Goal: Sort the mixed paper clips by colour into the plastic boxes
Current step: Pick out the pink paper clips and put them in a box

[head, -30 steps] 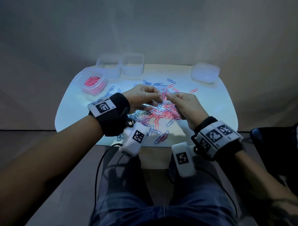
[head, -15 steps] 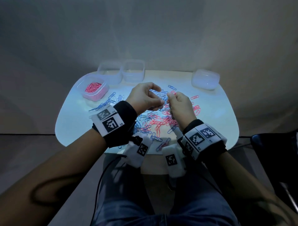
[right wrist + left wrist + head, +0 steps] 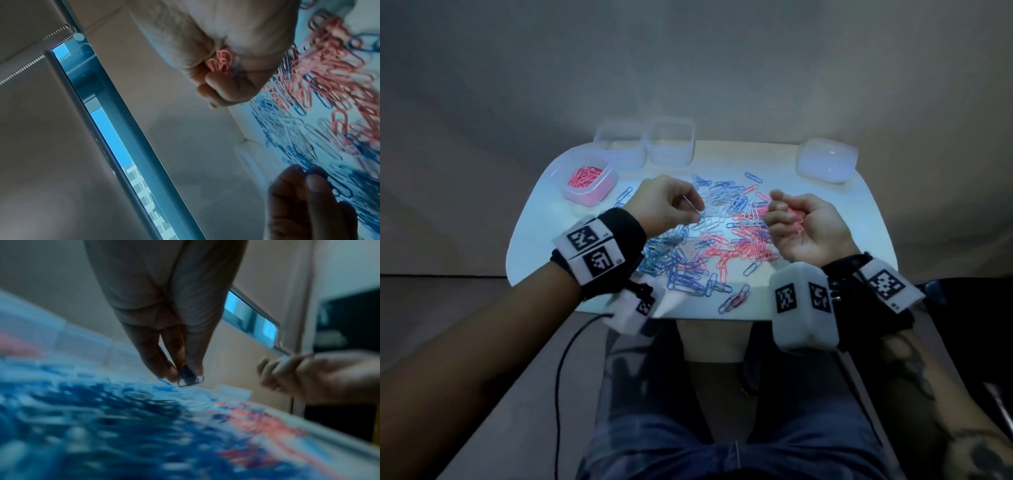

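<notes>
A mixed heap of blue and pink paper clips (image 3: 709, 246) covers the middle of the white table (image 3: 859, 219). My left hand (image 3: 697, 210) hovers over the heap's left part and pinches a blue paper clip (image 3: 189, 379) between thumb and fingertips. To the right, my right hand (image 3: 787, 214) is turned palm up with its fingers curled around a bunch of pink paper clips (image 3: 222, 62). A plastic box (image 3: 589, 180) at the back left holds pink clips. Two clear boxes (image 3: 647, 144) stand side by side behind it.
A closed translucent box (image 3: 827, 159) sits at the table's back right corner. Stray clips (image 3: 734, 301) lie near the front edge. A black cable (image 3: 565, 370) hangs from my left wrist past my knees. A dark object (image 3: 969, 308) stands right of the table.
My hands, close together over the heap before, have moved apart. The right hand has rolled palm up with pink clips in it. The left hand now holds a blue clip.
</notes>
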